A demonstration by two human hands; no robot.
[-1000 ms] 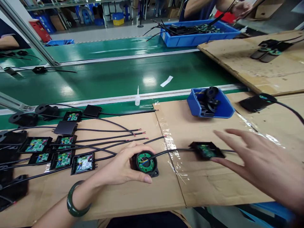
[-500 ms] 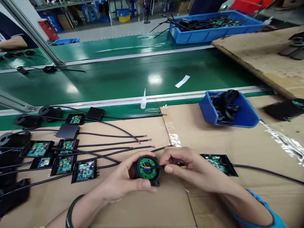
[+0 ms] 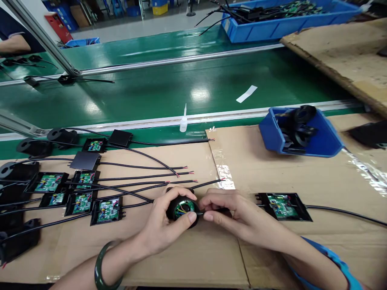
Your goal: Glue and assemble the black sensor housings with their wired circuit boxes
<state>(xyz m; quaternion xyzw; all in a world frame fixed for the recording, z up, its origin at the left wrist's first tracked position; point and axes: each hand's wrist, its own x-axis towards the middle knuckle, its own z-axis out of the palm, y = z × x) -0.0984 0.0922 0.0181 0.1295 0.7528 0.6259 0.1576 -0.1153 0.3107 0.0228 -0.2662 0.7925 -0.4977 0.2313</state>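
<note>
My left hand (image 3: 165, 219) is wrapped round a black round housing (image 3: 173, 207), its thumb lying across the front rim. Inside the housing shows a green ring-shaped circuit board (image 3: 185, 206) with thin coloured wires at its centre. My right hand (image 3: 228, 209) pinches a black cable (image 3: 200, 213) close to the housing's right side. Most of that cable is hidden by my right fingers. Just right of that hand lies an open black case (image 3: 290, 206) with a green circuit board in it, a cable running off to the right.
Several open black cases with boards (image 3: 106, 211) and cables lie at left, beside black housings (image 3: 18, 171). A blue bin (image 3: 302, 131) of black parts stands right. A small white bottle (image 3: 183, 121) stands before the green conveyor (image 3: 136, 100). A co-worker's arm (image 3: 15, 43) shows far left.
The housing has turned in my left hand, so its board faces me less, and my left thumb has moved up onto its rim. My right hand stays at the cable. The view has shifted slightly.
</note>
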